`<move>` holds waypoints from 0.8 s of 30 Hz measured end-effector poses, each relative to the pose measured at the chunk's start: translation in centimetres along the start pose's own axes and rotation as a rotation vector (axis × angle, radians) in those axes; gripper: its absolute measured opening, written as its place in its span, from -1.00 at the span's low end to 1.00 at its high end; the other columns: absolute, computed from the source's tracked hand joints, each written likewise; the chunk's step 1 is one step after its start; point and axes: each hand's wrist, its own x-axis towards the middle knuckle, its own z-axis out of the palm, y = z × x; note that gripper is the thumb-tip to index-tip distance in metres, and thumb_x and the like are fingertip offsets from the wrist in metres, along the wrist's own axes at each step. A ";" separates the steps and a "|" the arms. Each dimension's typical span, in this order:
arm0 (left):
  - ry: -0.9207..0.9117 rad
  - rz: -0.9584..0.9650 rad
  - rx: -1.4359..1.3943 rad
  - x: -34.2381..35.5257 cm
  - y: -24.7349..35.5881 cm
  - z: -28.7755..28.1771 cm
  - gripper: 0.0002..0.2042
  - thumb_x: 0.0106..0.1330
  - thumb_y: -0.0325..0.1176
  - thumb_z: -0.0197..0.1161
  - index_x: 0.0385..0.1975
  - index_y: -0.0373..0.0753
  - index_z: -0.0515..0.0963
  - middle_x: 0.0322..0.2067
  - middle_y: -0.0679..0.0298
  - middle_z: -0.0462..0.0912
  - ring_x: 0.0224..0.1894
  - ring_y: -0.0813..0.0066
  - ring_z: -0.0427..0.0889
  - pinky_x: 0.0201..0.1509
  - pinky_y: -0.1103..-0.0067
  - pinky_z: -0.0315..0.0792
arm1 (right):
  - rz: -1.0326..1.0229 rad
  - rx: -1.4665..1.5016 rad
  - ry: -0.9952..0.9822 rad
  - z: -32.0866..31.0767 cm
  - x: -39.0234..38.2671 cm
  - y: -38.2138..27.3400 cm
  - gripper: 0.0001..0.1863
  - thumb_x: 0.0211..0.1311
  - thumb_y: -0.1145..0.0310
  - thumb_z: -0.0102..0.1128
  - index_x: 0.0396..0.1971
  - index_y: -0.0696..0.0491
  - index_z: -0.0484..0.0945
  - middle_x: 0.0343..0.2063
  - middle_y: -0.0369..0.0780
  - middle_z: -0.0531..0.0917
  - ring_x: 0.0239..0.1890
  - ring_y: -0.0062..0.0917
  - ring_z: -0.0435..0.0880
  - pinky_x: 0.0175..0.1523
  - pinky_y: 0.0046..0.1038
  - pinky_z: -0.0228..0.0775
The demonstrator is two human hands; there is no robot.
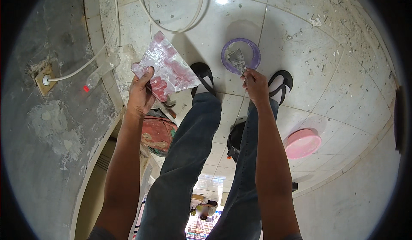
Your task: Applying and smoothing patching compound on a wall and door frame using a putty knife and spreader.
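Note:
My left hand (143,89) grips a flat, roughly triangular board (167,59), smeared white and pinkish red, with my thumb on its face. My right hand (253,85) holds a small scraper (236,59) by its handle; its dull metal blade is over or inside a purple bowl (258,55) on the tiled floor, and whether it touches the bowl is unclear. My feet in black sandals stand either side, behind the board and beside the bowl. Below the board lies a tool with a wooden handle (169,111), partly hidden.
A worn red bag (156,135), black bag (236,141) and pink basin (303,143) sit on the tiles. A pale hose (193,21) coils above. A plastic bottle (103,70) lies by the grey wall (56,132) and its socket (45,81). Another person (206,209) is far behind me.

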 end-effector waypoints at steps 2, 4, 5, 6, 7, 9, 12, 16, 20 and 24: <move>0.031 0.009 -0.012 -0.2 -0.1 0.2 -0.82 0.36 -0.37 0.19 -0.09 -0.18 0.50 -0.28 0.36 0.60 -0.30 0.48 0.63 -0.25 0.46 0.59 | 0.007 -0.008 -0.031 -0.1 0.1 -0.2 -0.70 0.34 0.42 -0.02 -0.04 0.24 0.56 -0.44 -0.22 0.66 -0.59 -0.68 0.52 -0.45 -0.59 0.41; 0.022 0.013 -0.003 -0.2 0.0 -0.5 -0.82 0.36 -0.38 0.18 -0.08 -0.17 0.50 -0.26 0.35 0.60 -0.28 0.47 0.63 -0.24 0.46 0.59 | 0.165 0.150 -0.112 0.0 -0.1 -1.1 -0.68 0.35 0.40 -0.01 0.01 0.22 0.53 -0.43 -0.24 0.66 -0.59 -0.69 0.53 -0.48 -0.60 0.39; 0.023 0.013 -0.007 -0.3 -0.1 -0.4 -0.82 0.36 -0.38 0.18 -0.08 -0.17 0.50 -0.26 0.35 0.60 -0.28 0.47 0.63 -0.24 0.46 0.59 | 0.164 0.146 -0.112 -0.1 -0.2 -1.2 -0.68 0.35 0.40 -0.01 0.01 0.22 0.53 -0.43 -0.24 0.66 -0.59 -0.69 0.53 -0.48 -0.60 0.39; 0.019 0.018 -0.016 -0.3 -0.2 -0.4 -0.82 0.36 -0.38 0.18 -0.08 -0.18 0.50 -0.27 0.35 0.60 -0.28 0.47 0.63 -0.24 0.46 0.59 | 0.145 0.186 -0.076 -0.2 -0.3 -1.2 -0.68 0.37 0.38 -0.02 0.01 0.21 0.52 -0.43 -0.24 0.65 -0.60 -0.69 0.52 -0.50 -0.61 0.36; 0.015 0.023 -0.023 -0.3 -0.2 -0.4 -0.82 0.36 -0.38 0.18 -0.08 -0.18 0.49 -0.27 0.35 0.60 -0.28 0.47 0.63 -0.24 0.45 0.59 | 0.125 0.228 -0.041 -0.2 -0.5 -1.2 -0.68 0.39 0.36 -0.02 0.01 0.19 0.52 -0.42 -0.25 0.64 -0.60 -0.69 0.51 -0.52 -0.62 0.33; 0.072 0.027 0.002 -0.4 -0.5 0.0 -0.84 0.36 -0.36 0.19 -0.11 -0.15 0.50 -0.32 0.40 0.57 -0.33 0.51 0.60 -0.26 0.48 0.55 | 0.108 0.119 0.010 -0.4 -0.8 -1.0 -0.69 0.38 0.37 -0.02 0.00 0.19 0.53 -0.43 -0.25 0.64 -0.60 -0.69 0.52 -0.52 -0.61 0.34; 0.122 0.024 0.028 -0.6 -0.3 0.2 -0.86 0.36 -0.34 0.19 -0.13 -0.13 0.50 -0.37 0.44 0.55 -0.37 0.55 0.57 -0.28 0.50 0.50 | 0.058 -0.096 0.059 0.5 -1.2 -1.1 -0.70 0.37 0.39 -0.03 -0.02 0.18 0.55 -0.45 -0.26 0.64 -0.60 -0.68 0.54 -0.51 -0.60 0.37; 0.083 0.013 -0.013 -0.5 -0.8 1.3 -0.85 0.37 -0.35 0.19 -0.12 -0.14 0.50 -0.34 0.43 0.57 -0.35 0.54 0.58 -0.26 0.50 0.51 | -0.140 -0.423 0.093 0.3 -0.5 0.5 -0.72 0.34 0.42 -0.02 -0.07 0.17 0.58 -0.48 -0.26 0.64 -0.58 -0.69 0.58 -0.51 -0.59 0.40; 0.001 0.013 -0.070 0.0 -0.8 -0.1 -0.79 0.36 -0.37 0.19 -0.05 -0.21 0.49 -0.22 0.31 0.61 -0.22 0.45 0.63 -0.15 0.43 0.58 | -0.153 -0.364 0.078 1.0 -0.2 0.5 -0.73 0.35 0.40 -0.02 -0.08 0.17 0.58 -0.46 -0.26 0.64 -0.60 -0.69 0.55 -0.54 -0.58 0.38; 0.025 0.029 -0.037 0.1 -0.4 -0.2 -0.78 0.37 -0.37 0.17 -0.03 -0.23 0.49 -0.17 0.28 0.62 -0.16 0.43 0.63 -0.06 0.42 0.56 | 0.172 -0.010 -0.076 1.2 -0.4 -1.0 -0.76 0.35 0.37 0.00 -0.16 0.16 0.58 -0.46 -0.24 0.64 -0.56 -0.64 0.55 -0.50 -0.57 0.37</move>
